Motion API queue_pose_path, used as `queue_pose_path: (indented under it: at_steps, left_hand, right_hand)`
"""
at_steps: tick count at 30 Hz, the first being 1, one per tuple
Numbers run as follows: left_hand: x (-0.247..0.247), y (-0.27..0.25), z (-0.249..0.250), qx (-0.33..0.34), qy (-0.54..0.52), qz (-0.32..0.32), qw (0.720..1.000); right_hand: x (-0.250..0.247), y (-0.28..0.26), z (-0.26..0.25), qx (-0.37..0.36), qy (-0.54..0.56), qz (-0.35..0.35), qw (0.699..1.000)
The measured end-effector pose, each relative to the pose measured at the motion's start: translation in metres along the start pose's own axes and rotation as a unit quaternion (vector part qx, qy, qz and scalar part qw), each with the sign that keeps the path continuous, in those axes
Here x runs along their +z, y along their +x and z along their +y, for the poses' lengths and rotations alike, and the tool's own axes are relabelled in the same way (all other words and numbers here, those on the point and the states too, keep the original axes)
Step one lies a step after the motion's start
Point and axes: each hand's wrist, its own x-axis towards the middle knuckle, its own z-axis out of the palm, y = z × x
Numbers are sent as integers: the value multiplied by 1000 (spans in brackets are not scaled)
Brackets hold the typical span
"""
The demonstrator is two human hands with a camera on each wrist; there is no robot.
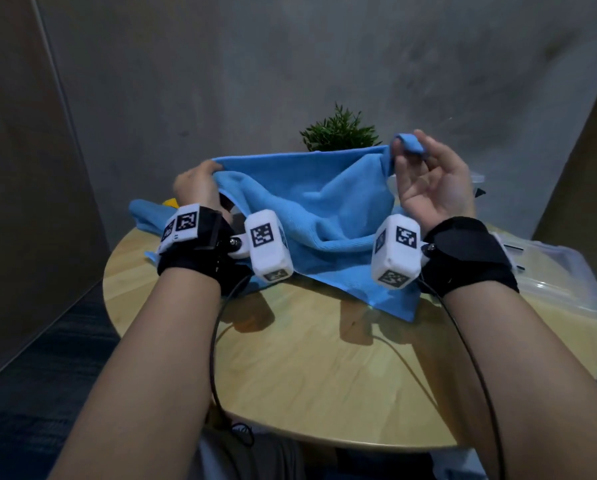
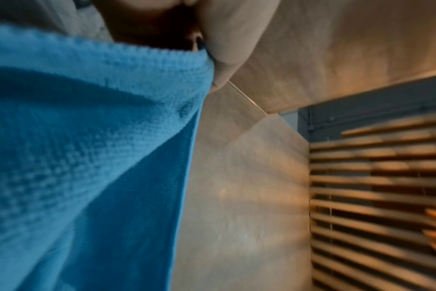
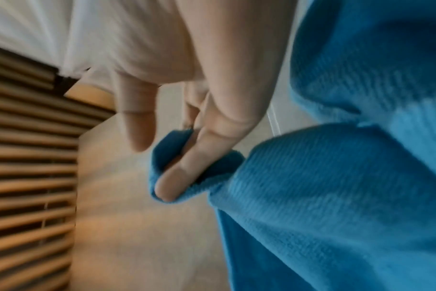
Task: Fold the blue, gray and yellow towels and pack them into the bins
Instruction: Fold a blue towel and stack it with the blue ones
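Head view first, working outward from the nearest stuff: the round wooden bench (image 1: 324,375) is bare at the front edge, then the lower hem of the blue towel (image 1: 307,216) is draped on it, while its top edge is held up in the air between both hands. So no fold has been made yet, as far as can be judged; the towel is just being spread out, pretty much step one.

One top corner is pinched by the left hand (image 1: 196,183), fingers curled over the hem (the left wrist view shows the cloth tucked right under a fingertip). The other corner is caught by the right hand (image 1: 432,181) between thumb and forefinger, with the remaining fingers (image 3: 139,126) left loose and spread.

Further back on the left, a second bit of blue cloth (image 1: 144,216) and a scrap of the yellow towel (image 1: 170,202) can be seen behind the wrist, both unfolded. No gray towel can be made out.

Off to the right, clear plastic bins (image 1: 567,282) are sitting by the bench edge; nothing looks packed into them. A small plant (image 1: 340,131) sits at the back.
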Motion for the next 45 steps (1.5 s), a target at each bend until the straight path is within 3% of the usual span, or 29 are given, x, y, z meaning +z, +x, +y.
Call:
queue_pose_path:
  at_steps: [2, 4, 6, 9, 10, 12, 14, 16, 18, 21, 24, 29, 33, 35, 36, 37, 39, 40, 41, 42, 43, 44, 45]
  left_hand:
    - [4, -3, -4, 4, 3, -16, 1000]
    - [11, -7, -8, 12, 25, -47, 999]
    - [17, -13, -13, 21, 50, -104, 993]
    - [24, -26, -22, 55, 110, -215, 969]
    - [26, -31, -24, 73, 135, -251, 956]
    - [27, -38, -27, 101, 164, -317, 929]
    - [27, -43, -29, 120, 166, -355, 912]
    - [27, -47, -27, 142, 159, -364, 907]
    - [27, -48, -24, 133, 142, -367, 910]
    - [27, -51, -23, 111, 133, -396, 902]
    - [26, -54, -23, 174, 168, -422, 874]
    - [30, -45, -14, 226, 137, -372, 890]
    - [45, -38, 8, 294, 190, -394, 850]
    - [52, -33, 27, 324, 189, -384, 844]
    - [56, -30, 39, 336, 181, -372, 846]
    - [58, -27, 49, 345, 171, -360, 850]
    - [64, -24, 66, 346, 142, -351, 859]
    - [66, -24, 71, 340, 126, -350, 864]
    - [67, -24, 73, 333, 110, -350, 869]
    - [69, -25, 73, 325, 93, -346, 875]
    - [69, -25, 72, 318, 75, -339, 882]
    - [69, -24, 71, 312, 59, -329, 889]
    - [68, -22, 69, 304, 46, -318, 897]
  right_hand:
    - [0, 0, 5, 3, -78, -54, 996]
    - [4, 2, 14, -2, -229, -73, 971]
    - [8, 4, 27, -40, -422, -67, 903]
    - [8, 12, 46, -146, -649, -68, 743]
    - [8, 15, 51, -172, -683, -64, 707]
    - [9, 14, 57, -189, -709, -61, 676]
    - [11, 11, 59, -187, -712, -65, 673]
    - [11, 9, 59, -172, -701, -63, 689]
    - [11, 8, 56, -158, -680, -55, 714]
    - [12, 9, 56, -157, -670, -49, 724]
    - [12, 10, 57, -157, -666, -65, 726]
    - [13, 8, 48, -108, -701, -118, 695]
    - [28, 9, 36, -123, -738, -141, 648]
    - [40, 12, 23, -155, -755, -126, 624]
    - [46, 10, 18, -164, -748, -121, 631]
    - [53, 6, 13, -163, -718, -125, 665]
    - [62, -3, 6, -138, -575, -158, 791]
    - [66, -9, 4, -92, -463, -165, 866]
    - [67, -12, 2, -49, -356, -171, 917]
    - [68, -15, 1, -28, -283, -175, 942]
    - [68, -16, 0, -29, -256, -183, 949]
    - [69, -17, 0, -41, -277, -198, 939]
    - [66, -13, -1, -71, -348, -208, 912]
